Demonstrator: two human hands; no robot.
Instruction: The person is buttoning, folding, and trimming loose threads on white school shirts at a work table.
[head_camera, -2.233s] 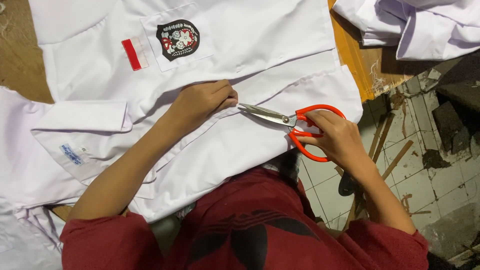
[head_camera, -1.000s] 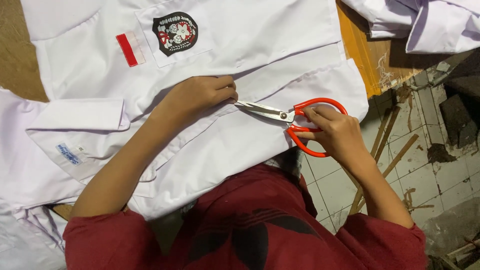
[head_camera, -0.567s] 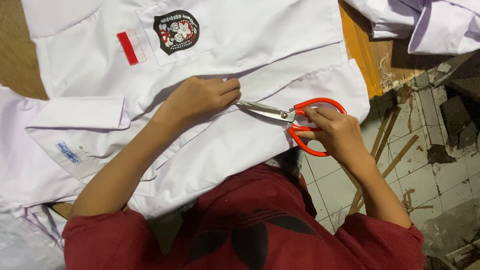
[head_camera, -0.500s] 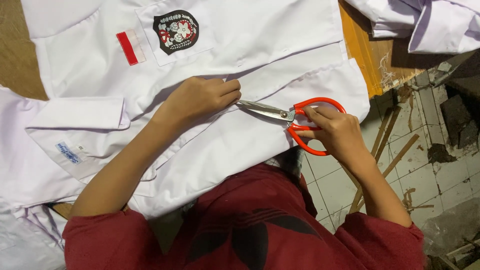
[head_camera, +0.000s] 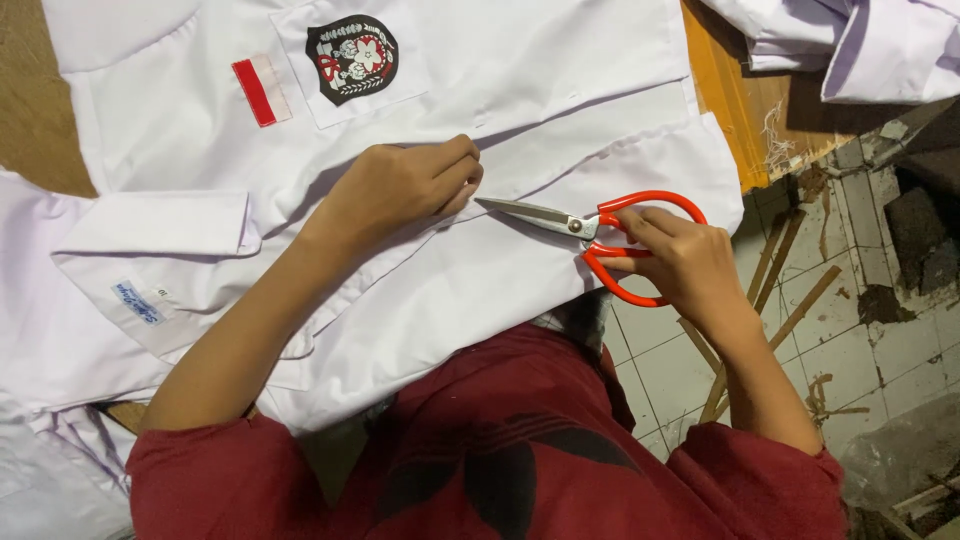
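Observation:
A white uniform shirt lies spread on a wooden table, with a dark round badge on its chest pocket and a red-and-white patch beside it. My left hand presses and pinches the shirt's front edge, fingers curled on the cloth. My right hand holds red-handled scissors. Their blades are closed and point left, with the tips just short of my left fingers.
More white shirts are piled at the top right and at the left. The orange table edge ends above a tiled floor strewn with wood strips. My red sleeves fill the bottom.
The scissors and my right hand have stayed close to the left fingers, shifting only slightly. My left hand keeps its hold on the cloth.

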